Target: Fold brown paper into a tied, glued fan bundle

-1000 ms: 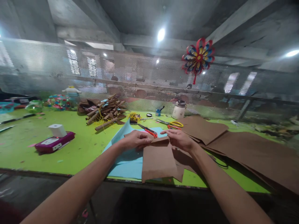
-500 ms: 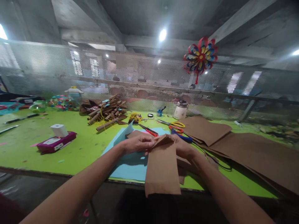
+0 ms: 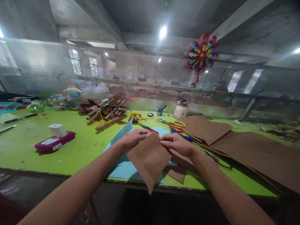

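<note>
We pinch a small piece of brown paper (image 3: pixel 149 159) between both hands, the grip of the left hand (image 3: pixel 136 139) at its upper left edge and that of the right hand (image 3: pixel 176 143) at its upper right edge. The left fingers are partly hidden behind the paper. The piece stands cornerwise, one point up and one down, over the near side of the green bench (image 3: pixel 86 148). Under and behind it we see light blue sheets (image 3: pixel 123 171), with brown scraps (image 3: pixel 177 174) just to the right. Beyond our hands lie a dark-bladed cutter (image 3: pixel 144 127), partly covered by the paper, yellow-handled scissors (image 3: pixel 178 124) and a tool with blue handles (image 3: pixel 186 137). Large brown sheets (image 3: pixel 257 150) spread over the right side. Farther off stand a small blue pot (image 3: pixel 159 112) and a pale bottle (image 3: pixel 180 110). Far left of centre, brown paper rolls (image 3: pixel 106 115) lie heaped with yellow string; to the left, a white cube (image 3: pixel 57 130) sits on a magenta box (image 3: pixel 55 143). A perforated panel (image 3: pixel 140 73) closes the far side, with a flower ornament (image 3: pixel 202 55) high on the right.
</note>
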`<move>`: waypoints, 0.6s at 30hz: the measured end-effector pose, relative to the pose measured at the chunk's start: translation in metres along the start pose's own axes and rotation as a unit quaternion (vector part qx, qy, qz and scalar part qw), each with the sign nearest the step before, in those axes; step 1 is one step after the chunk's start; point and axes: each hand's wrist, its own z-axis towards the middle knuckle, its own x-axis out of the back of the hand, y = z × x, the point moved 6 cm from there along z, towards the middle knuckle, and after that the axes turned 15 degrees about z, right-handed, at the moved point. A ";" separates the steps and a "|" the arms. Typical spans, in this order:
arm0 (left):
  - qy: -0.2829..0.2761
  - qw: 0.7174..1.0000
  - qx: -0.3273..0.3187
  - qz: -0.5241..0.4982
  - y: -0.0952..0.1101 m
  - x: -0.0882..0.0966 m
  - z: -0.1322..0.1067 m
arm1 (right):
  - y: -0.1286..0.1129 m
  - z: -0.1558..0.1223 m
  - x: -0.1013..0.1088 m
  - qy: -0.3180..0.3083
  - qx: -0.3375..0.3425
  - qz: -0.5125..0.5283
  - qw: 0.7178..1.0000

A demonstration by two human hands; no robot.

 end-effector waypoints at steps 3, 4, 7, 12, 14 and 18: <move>0.102 0.995 0.008 0.007 -0.005 0.014 0.008 | 0.005 0.003 0.007 -0.004 -0.021 -0.113 0.993; 0.132 0.990 0.002 0.043 -0.004 0.016 0.009 | 0.005 0.005 0.009 -0.001 -0.011 -0.169 0.986; 0.131 0.968 -0.061 0.203 0.006 0.010 0.012 | 0.006 0.010 0.010 0.007 0.026 -0.316 0.948; 0.051 0.899 -0.175 0.398 0.010 -0.016 0.013 | 0.014 0.015 0.001 -0.008 0.069 -0.374 0.925; 0.048 0.883 -0.165 0.437 0.003 -0.018 0.014 | 0.017 0.015 -0.001 -0.006 0.065 -0.393 0.917; 0.029 0.881 -0.147 0.448 -0.008 -0.019 0.016 | 0.016 0.012 -0.003 0.004 0.062 -0.412 0.909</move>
